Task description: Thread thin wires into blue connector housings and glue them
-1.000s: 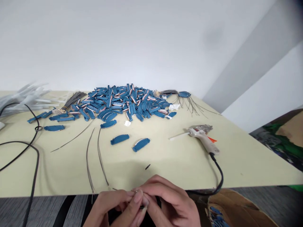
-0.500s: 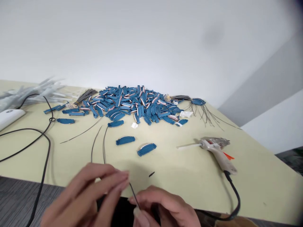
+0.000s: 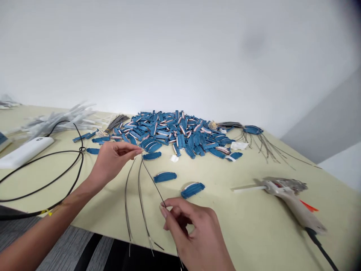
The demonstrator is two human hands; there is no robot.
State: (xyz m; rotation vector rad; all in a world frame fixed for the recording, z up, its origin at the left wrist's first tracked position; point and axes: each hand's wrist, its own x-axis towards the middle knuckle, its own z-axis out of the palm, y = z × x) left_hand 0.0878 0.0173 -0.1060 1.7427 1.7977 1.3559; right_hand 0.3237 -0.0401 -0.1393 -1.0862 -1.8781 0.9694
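Note:
A thin dark wire (image 3: 153, 181) runs in a straight slant between my two hands. My left hand (image 3: 120, 158) is closed in a pinch at its upper end, close to the blue pile. Lower down, my right hand (image 3: 193, 226) grips the same wire between thumb and forefinger, and more of it hangs below the palm. To the left, thin dark wires (image 3: 126, 199) lie on the table, their stripped-looking ends reaching past its front edge. Two blue curved fabric-like pieces (image 3: 165, 177) rest beyond my right hand.
A big heap of blue pieces (image 3: 180, 131) lies by the wall. A glue gun (image 3: 293, 203) lies on the right of the pale yellow table (image 3: 242, 241). Leftward are a white power bank-like block (image 3: 28, 150), a looped black cable (image 3: 80, 165) and translucent sticks (image 3: 62, 120). Wire bundles (image 3: 117, 122) flank the heap.
My hands have moved apart, the left forward toward the pile, with the wire stretched between them. The view has shifted, so the table's things appear lower and further right.

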